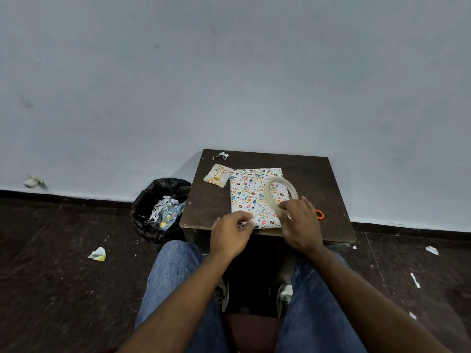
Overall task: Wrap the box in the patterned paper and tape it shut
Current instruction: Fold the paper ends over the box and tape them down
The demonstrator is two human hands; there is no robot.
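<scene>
A flat box covered in white paper with a colourful egg pattern lies on a small dark wooden table. My right hand grips a clear tape roll and holds it tilted above the box's right side. My left hand sits at the box's near left corner with its fingers curled, pinching something small and pale; whether it is a tape end or the paper I cannot tell.
A small printed card and a paper scrap lie at the table's far left. An orange scissor handle peeks out behind my right hand. A black bin of paper scraps stands left of the table. Scraps litter the dark floor.
</scene>
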